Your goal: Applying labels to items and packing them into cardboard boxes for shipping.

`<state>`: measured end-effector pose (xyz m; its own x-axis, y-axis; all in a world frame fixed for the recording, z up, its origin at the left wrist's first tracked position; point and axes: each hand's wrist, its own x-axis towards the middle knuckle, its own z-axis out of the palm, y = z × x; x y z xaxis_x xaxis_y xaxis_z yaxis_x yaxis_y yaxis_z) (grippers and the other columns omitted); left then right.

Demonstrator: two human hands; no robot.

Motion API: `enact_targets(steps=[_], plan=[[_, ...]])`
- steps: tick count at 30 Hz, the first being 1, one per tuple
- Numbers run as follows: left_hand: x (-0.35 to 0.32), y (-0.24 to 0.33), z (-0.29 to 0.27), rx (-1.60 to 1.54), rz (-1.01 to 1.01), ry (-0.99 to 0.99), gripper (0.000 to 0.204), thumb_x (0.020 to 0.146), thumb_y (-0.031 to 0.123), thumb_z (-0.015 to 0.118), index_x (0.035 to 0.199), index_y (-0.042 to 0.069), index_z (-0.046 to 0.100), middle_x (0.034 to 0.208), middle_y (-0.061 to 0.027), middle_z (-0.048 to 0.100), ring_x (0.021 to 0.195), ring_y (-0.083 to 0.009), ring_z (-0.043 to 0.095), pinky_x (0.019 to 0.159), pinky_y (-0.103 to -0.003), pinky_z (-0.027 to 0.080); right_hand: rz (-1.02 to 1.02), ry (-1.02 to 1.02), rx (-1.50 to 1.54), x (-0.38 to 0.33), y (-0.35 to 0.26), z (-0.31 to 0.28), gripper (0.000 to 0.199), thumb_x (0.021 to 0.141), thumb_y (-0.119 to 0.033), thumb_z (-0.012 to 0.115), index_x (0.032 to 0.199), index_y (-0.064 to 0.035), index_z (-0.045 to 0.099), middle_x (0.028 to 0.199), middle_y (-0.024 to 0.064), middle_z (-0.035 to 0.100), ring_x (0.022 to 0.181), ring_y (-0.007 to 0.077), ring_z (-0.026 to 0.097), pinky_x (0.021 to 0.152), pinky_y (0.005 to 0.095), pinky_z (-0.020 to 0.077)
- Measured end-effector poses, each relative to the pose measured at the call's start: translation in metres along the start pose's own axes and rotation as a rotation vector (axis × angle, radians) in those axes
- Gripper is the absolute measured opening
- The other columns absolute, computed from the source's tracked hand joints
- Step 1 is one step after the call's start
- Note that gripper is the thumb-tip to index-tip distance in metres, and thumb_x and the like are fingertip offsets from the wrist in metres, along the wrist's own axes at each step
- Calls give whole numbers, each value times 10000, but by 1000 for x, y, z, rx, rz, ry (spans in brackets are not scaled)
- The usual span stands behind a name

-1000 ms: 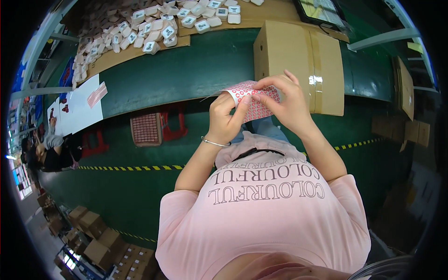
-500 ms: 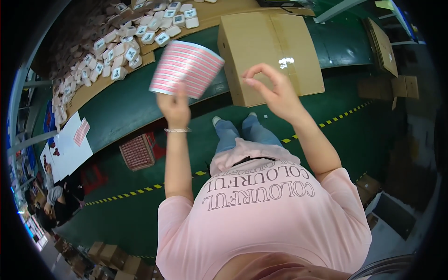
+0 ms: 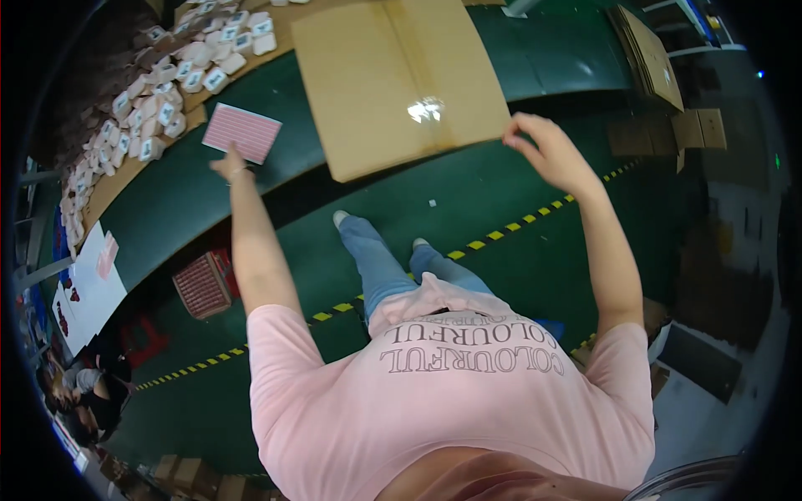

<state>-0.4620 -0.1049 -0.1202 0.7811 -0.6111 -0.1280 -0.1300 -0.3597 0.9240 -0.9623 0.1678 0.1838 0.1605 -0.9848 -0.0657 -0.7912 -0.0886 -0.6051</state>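
My left hand (image 3: pixel 233 163) reaches out over the green bench and pinches the near edge of a sheet of pink-and-white striped labels (image 3: pixel 251 129). The sheet is flat and seems to be at or just above the bench top. A large sealed cardboard carton (image 3: pixel 368 92) with tape down its middle sits to the right of the sheet. By the carton's near right corner is my right hand (image 3: pixel 547 150), its thumb and forefinger curled together in a pinch. Anything between those fingertips is too small to make out.
Many small pale square boxes (image 3: pixel 192 79) with dark labels lie heaped on cardboard at the back left. White sheets (image 3: pixel 96 284) lie on the bench's left end. A red crate (image 3: pixel 205 284) stands on the floor below. Another person (image 3: pixel 88 392) sits at lower left.
My left hand has carried the label sheet left and away from my body, down toward the bench. My right hand has shifted right, to the carton's corner. The whole view has also shifted.
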Motion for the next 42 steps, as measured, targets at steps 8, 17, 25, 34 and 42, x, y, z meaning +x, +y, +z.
enact_targets(steps=[8,17,25,34,42], plan=[[-281,141,-26,170,1362,-553,487,879,329,632,1280,61,567,1292,-211,547,1194,-359,510,1026,-437,381,-200,-254,-395,15,92,-33,64,923,-78,561,924,-31,518,867,145,594,842,305,585,740,378,476],[-362,141,-21,611,1409,-457,575,859,448,600,1322,114,533,1342,-208,507,1265,-373,441,1074,-475,315,-227,-482,-583,45,66,-37,151,831,-160,608,921,-39,605,880,218,648,842,392,625,726,449,485],[-368,140,-23,571,1423,-461,557,859,434,605,1306,108,548,1327,-205,522,1244,-368,463,1062,-457,335,-287,-404,-590,43,88,-33,144,841,-144,621,928,-32,602,878,211,649,865,392,624,746,452,481],[-369,142,-23,509,1489,-364,496,839,409,630,1221,93,613,1252,-202,576,1170,-375,523,1017,-451,394,-244,-480,-512,55,87,-31,136,843,-145,632,933,-48,599,851,193,643,824,369,619,725,428,477],[-369,142,-22,480,1479,-374,497,822,384,652,1203,67,615,1231,-206,583,1138,-381,535,1002,-440,410,-204,-542,-422,64,93,-33,116,844,-142,631,908,-49,603,817,166,635,787,315,610,718,403,471]])
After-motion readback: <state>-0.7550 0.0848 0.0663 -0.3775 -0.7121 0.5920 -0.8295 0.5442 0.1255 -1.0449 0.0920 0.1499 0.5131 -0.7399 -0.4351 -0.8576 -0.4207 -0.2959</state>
